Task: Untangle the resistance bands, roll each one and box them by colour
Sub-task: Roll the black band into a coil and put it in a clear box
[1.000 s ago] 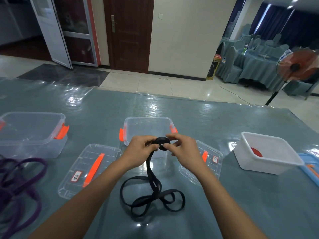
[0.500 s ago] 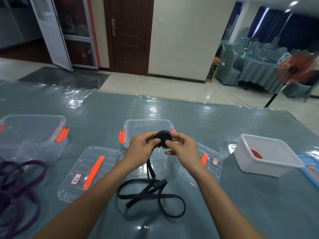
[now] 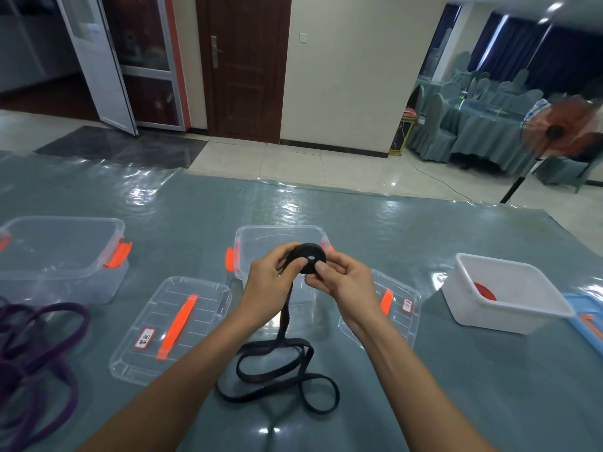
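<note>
A black resistance band (image 3: 280,370) is partly wound into a small flat roll (image 3: 306,257) held up in front of me. My left hand (image 3: 270,282) pinches the roll's left side. My right hand (image 3: 342,285) pinches its right side. From the roll the band hangs down to several loose loops lying on the table. Behind the roll stands a clear box (image 3: 277,243) with orange latches. A tangle of purple bands (image 3: 36,360) lies at the left edge. A red roll (image 3: 485,291) sits in the white box (image 3: 509,318) on the right.
Another clear box (image 3: 62,256) stands at the left. Two clear lids with orange strips lie flat, one (image 3: 173,327) left of my arms and one (image 3: 391,308) under my right wrist. A blue lid (image 3: 587,318) shows at the right edge. The table wears a glossy teal cover (image 3: 456,402).
The roll has grown thicker as more band was wound on. The loose loops on the table have shifted and become shorter. Both hands have stayed above the middle clear box.
</note>
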A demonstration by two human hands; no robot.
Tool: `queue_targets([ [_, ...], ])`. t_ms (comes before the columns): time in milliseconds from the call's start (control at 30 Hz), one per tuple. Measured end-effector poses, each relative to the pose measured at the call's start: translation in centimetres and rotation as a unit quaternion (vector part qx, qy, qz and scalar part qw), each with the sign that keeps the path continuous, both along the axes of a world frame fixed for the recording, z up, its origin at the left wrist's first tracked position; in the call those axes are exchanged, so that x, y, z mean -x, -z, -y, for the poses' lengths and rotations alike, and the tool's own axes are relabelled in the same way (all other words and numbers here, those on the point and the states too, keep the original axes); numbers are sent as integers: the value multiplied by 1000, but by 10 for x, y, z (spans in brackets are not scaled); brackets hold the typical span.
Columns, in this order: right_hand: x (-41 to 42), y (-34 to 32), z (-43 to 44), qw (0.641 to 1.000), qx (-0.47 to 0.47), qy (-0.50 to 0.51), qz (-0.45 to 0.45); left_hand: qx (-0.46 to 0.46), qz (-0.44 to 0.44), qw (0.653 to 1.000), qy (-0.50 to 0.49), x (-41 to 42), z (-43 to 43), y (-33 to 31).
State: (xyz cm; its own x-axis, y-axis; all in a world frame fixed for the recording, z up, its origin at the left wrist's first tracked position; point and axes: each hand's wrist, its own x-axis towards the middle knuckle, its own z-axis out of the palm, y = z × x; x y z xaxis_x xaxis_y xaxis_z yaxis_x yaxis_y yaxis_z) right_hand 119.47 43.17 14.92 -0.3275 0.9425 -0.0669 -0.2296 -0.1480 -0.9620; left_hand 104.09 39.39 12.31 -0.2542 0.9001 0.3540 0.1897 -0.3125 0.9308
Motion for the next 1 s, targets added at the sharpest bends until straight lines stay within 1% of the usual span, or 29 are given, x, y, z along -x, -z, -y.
queue_targets([
  [67, 2, -2, 1, 1000, 11, 2, -22, 6, 7, 1000, -1, 3, -3, 0],
  [200, 0, -7, -1, 994, -67, 17, 81, 46, -3, 999, 10, 13, -5, 3],
  [333, -2, -7, -4, 985, -94, 8, 141, 62, -15, 997, 33, 20, -5, 4],
  [400, -6, -8, -7, 965, -140, -2, 222, 70, -62, 995, 42, 26, -5, 5],
  [467, -11, -10, -9, 938, -183, -28, 293, 76, -141, 986, 50, 31, -5, 7],
  [500, -12, -11, -10, 930, -193, -37, 312, 79, -169, 981, 53, 32, -5, 7],
  [533, -13, -12, -10, 925, -198, -39, 322, 80, -176, 980, 56, 32, -5, 7],
  [567, -13, -13, -11, 924, -198, -34, 325, 77, -162, 982, 57, 31, -5, 6],
  [633, -12, -14, -12, 938, -180, -9, 297, 65, -87, 993, 49, 25, -2, 5],
  [700, -9, -11, -9, 963, -140, 15, 229, 54, -4, 998, 32, 16, 0, 6],
  [733, -7, -9, -6, 974, -118, 23, 193, 50, 24, 998, 22, 11, 2, 7],
  [800, -3, -2, -1, 985, -88, 27, 148, 51, 38, 998, 3, 8, 4, 11],
  [833, -3, 1, 1, 985, -86, 24, 150, 54, 26, 998, 1, 9, 5, 12],
  [867, -4, 3, 1, 981, -97, 18, 169, 58, 4, 998, 5, 12, 6, 12],
  [900, -6, 5, 0, 970, -126, 9, 208, 65, -24, 998, 13, 17, 7, 13],
  [967, -12, 5, -4, 925, -217, -14, 310, 80, -92, 992, 31, 27, 7, 13],
  [1000, -14, 4, -5, 906, -249, -22, 340, 83, -124, 988, 38, 31, 6, 13],
])
